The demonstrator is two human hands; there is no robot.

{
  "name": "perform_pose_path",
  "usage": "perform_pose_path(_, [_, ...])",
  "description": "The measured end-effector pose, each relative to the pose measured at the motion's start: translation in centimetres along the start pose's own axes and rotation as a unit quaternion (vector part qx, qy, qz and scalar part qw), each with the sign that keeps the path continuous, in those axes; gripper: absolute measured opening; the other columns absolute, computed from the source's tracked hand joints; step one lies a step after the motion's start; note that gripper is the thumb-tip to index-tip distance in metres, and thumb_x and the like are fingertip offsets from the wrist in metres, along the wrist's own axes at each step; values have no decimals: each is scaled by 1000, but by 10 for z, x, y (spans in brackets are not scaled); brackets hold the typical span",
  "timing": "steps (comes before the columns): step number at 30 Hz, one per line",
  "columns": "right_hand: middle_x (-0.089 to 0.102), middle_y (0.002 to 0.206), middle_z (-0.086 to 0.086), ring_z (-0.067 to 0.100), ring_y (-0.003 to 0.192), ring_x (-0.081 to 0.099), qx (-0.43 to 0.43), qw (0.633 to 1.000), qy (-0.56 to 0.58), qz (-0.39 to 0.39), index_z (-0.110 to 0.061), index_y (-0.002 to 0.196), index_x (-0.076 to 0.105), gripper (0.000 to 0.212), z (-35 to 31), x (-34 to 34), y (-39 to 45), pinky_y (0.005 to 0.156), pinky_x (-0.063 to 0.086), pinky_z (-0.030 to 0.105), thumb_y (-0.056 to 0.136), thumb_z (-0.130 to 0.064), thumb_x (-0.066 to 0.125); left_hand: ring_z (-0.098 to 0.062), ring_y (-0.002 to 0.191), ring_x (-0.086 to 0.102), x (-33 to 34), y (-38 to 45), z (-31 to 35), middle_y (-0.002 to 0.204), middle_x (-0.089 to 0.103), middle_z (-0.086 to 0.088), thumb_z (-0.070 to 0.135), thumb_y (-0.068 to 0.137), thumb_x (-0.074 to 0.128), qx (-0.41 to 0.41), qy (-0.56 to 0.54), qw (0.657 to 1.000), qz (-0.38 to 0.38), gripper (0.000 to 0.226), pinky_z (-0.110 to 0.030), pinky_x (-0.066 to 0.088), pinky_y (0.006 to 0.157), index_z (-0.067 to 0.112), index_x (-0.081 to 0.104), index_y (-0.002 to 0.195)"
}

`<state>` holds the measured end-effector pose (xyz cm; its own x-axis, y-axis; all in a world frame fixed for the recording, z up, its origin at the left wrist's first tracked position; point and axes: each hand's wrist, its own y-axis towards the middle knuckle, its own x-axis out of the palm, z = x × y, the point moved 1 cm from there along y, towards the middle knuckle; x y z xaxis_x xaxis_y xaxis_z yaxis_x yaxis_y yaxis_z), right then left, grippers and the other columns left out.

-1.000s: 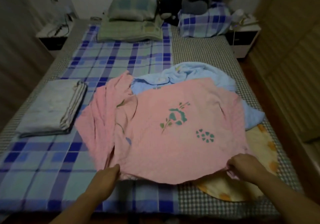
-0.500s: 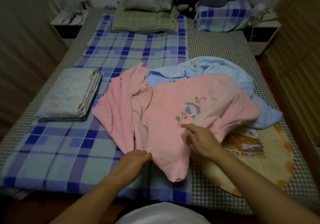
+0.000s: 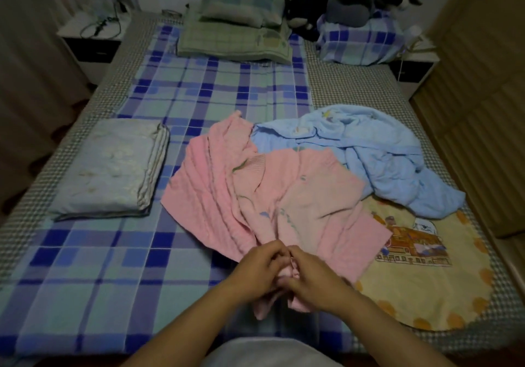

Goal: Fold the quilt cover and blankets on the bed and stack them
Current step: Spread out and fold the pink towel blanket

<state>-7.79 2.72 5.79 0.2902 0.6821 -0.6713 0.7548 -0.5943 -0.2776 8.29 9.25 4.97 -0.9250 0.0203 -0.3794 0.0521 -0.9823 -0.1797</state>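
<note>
Where gathered, ribbed pink blanket, bunched.

Both forearms reach forward and converge. The left hand and right hand meet, fingers curled, touching each other, each pinching bunched pink cloth.

The left hand and right hand meet, both pinching the near edge of the pink blanket. A blue blanket lies bunched behind it. 1 folded quilt cover sits on the left.
</note>
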Motion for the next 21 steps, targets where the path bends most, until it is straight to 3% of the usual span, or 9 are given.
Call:
perform_pose_path(3, [61, 94, -7, 16, 89, 60, -2, 990, -117, 76, -31, 98, 61, 18, -5, -16, 0, 78, 50, 34, 88, -37, 47, -2, 80, 56, -17, 4, -3, 85, 58, 20, 27, 94, 60, 11, -27, 999, -14, 10, -24, 47, 76, 27, 52, 100])
perform_pose_path(5, [60, 90, -9, 11, 84, 59, 1, 985, -107, 134, -30, 98, 68, 20, -13, -31, -9, 75, 50, 30, 88, -33, 50, -7, 94, 57, -30, 9, -9, 101, 60, 15, 41, 88, 62, 57, 75, 995, -30, 28, -28, 47, 85, 30, 50, 110])
perform_pose_path(8, [60, 84, -15, 1, 78, 59, -14, 973, -102, 208, -32, 103, 73, 24, -30, -58, -31, 69, 47, 17, 84, -22, 63, -22, 99, 56, -52, 24, -29, 102, 61, 2, 47, 81, 57, 139, 307, 941, -16, 37, -34, 38, 94, 24, 53, 111])
perform_pose_path(12, [64, 81, -12, 7, 76, 60, 20, 937, -105, 331, -31, 102, 76, 30, -50, -102, -41, 71, 46, 24, 79, -19, 62, -26, 94, 60, -79, 39, -45, 98, 61, -1, 41, 81, 59, 179, 350, 916, 82, 38, -44, 35, 103, 17, 53, 111])
perform_pose_path(14, [66, 81, -10, 9, 77, 62, 33, 921, -87, 378, -33, 100, 76, 31, -61, -119, -40, 72, 48, 28, 78, -16, 61, -26, 93, 57, -85, 38, -46, 101, 61, -5, 37, 85, 65, 258, 351, 890, 131, 41, -46, 40, 103, 10, 54, 115])
perform_pose_path(17, [65, 76, -6, 6, 73, 61, 13, 912, -83, 401, -33, 97, 75, 40, -80, -137, -42, 69, 45, 20, 79, 2, 67, -25, 89, 55, -95, 26, -35, 101, 59, -7, 26, 89, 63, 365, 337, 856, 143, 26, -42, 45, 93, 11, 55, 109])
perform_pose_path(19, [66, 75, -7, 5, 72, 61, 0, 917, -83, 389, -28, 94, 77, 46, -91, -149, -44, 68, 43, 15, 76, 13, 68, -25, 86, 56, -107, 23, -35, 98, 59, -3, 27, 92, 57, 366, 384, 840, 117, 13, -40, 45, 84, 17, 61, 101])
perform_pose_path(21, [67, 76, -11, 5, 73, 63, -20, 928, -84, 363, -28, 93, 77, 47, -101, -159, -44, 69, 44, 16, 75, 15, 68, -25, 84, 56, -123, 26, -42, 96, 60, -1, 29, 90, 53, 328, 440, 830, 103, 16, -39, 46, 78, 21, 65, 96])
